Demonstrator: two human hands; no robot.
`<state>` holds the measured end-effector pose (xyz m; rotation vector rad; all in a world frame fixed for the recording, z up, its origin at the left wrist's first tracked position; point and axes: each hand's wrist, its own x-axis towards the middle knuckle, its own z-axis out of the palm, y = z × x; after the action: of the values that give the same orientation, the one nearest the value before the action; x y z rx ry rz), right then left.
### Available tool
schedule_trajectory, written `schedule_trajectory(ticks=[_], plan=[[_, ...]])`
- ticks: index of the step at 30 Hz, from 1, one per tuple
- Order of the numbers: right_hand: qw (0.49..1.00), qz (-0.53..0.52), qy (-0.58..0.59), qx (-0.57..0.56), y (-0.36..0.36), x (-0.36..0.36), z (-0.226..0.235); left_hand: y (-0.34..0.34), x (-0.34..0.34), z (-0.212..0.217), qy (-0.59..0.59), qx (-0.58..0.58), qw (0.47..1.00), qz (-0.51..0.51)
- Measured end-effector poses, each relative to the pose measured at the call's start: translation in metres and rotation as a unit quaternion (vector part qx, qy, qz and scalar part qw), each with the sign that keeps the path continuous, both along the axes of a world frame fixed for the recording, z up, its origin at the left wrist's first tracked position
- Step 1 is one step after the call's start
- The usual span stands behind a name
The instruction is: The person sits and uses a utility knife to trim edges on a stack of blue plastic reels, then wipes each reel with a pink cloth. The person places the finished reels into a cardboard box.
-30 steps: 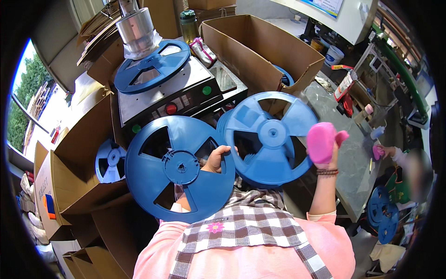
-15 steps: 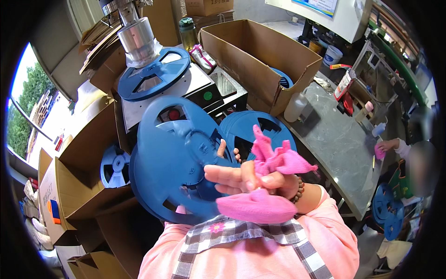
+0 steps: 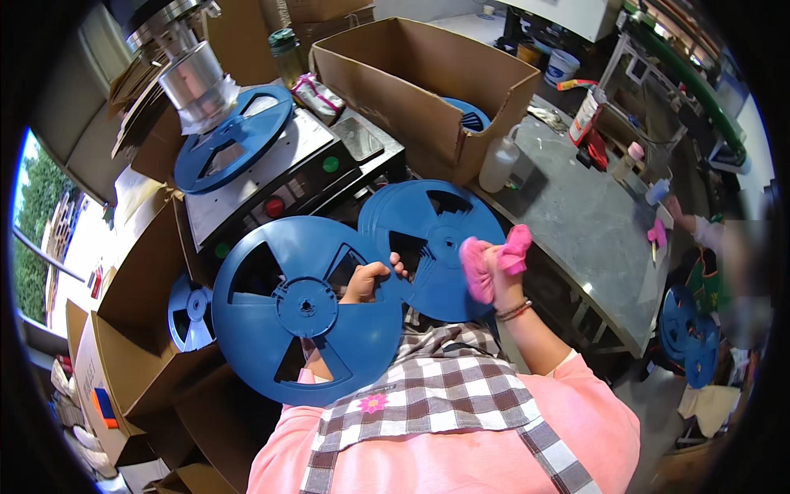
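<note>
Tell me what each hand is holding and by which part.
The left hand grips the near blue reel by its right rim, fingers through a cutout. The right hand holds a bunched pink cloth against the second blue reel.

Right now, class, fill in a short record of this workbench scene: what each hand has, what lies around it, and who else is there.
left hand: left hand holds a large blue reel by its rim
right hand: right hand presses a pink cloth against a stack of blue reels
machine: metal press with another blue reel on top
boxes: open cardboard box behind, reel inside
bench: grey table with a white bottle
others: a co-worker's hand at far right
</note>
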<state>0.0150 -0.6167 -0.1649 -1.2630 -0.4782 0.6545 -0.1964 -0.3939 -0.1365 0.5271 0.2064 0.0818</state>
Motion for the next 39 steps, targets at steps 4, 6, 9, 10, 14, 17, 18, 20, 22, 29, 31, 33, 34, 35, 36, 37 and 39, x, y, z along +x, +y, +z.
schedule_trajectory(ticks=[4,6,9,10,14,17,18,20,22,29,31,33,34,35,36,37,39], plan=[[0.904,0.157,-0.397,0.029,0.020,-0.088,0.060,-0.002,-0.002,0.000,-0.019,-0.050,0.993,0.103],[0.819,0.178,-0.546,0.014,0.040,-0.077,0.051,0.004,-0.003,-0.011,-0.020,-0.050,0.993,0.103],[0.904,0.051,-0.424,-0.029,0.055,-0.014,0.016,0.000,-0.003,-0.003,0.009,-0.011,0.993,0.119],[0.958,-0.015,-0.279,-0.060,0.059,0.007,0.019,0.000,-0.005,-0.002,-0.001,-0.007,0.993,0.120],[0.939,-0.169,-0.196,-0.226,0.056,0.132,-0.047,-0.004,0.006,0.003,-0.025,-0.017,0.995,0.092],[0.896,-0.196,-0.161,-0.363,0.083,0.127,-0.038,-0.004,0.006,0.007,-0.019,-0.016,0.995,0.097],[0.914,-0.144,-0.195,-0.325,0.096,0.078,0.007,-0.001,-0.003,0.005,-0.016,-0.020,0.993,0.118],[0.933,-0.059,-0.334,-0.121,0.093,0.019,0.024,-0.002,0.000,0.001,-0.027,-0.027,0.993,0.113],[0.875,0.065,-0.478,-0.042,0.064,-0.052,0.067,0.003,-0.003,-0.006,-0.008,-0.029,0.993,0.117],[0.862,-0.036,-0.498,-0.083,-0.036,-0.025,0.006,-0.001,-0.001,0.001,-0.012,-0.019,0.993,0.115],[0.927,-0.186,-0.288,-0.149,-0.034,0.026,-0.034,-0.001,0.003,0.003,-0.014,-0.009,0.994,0.110],[0.907,-0.283,-0.180,-0.253,-0.038,0.096,-0.099,-0.004,0.012,0.000,-0.014,-0.021,0.995,0.097],[0.904,-0.257,-0.199,-0.277,-0.013,0.093,-0.089,-0.001,0.006,0.000,-0.017,-0.018,0.994,0.106],[0.898,-0.233,-0.222,-0.299,0.013,0.079,-0.064,0.001,0.002,0.003,-0.012,-0.014,0.993,0.115],[0.888,-0.183,-0.235,-0.350,0.036,0.054,-0.033,0.001,-0.001,0.005,-0.007,-0.013,0.992,0.122],[0.871,-0.137,-0.245,-0.404,0.050,0.028,-0.005,0.000,-0.002,0.005,-0.001,-0.015,0.992,0.123],[0.980,-0.002,-0.192,-0.056,0.046,-0.022,0.017,0.003,-0.001,0.003,-0.008,-0.018,0.993,0.115]])
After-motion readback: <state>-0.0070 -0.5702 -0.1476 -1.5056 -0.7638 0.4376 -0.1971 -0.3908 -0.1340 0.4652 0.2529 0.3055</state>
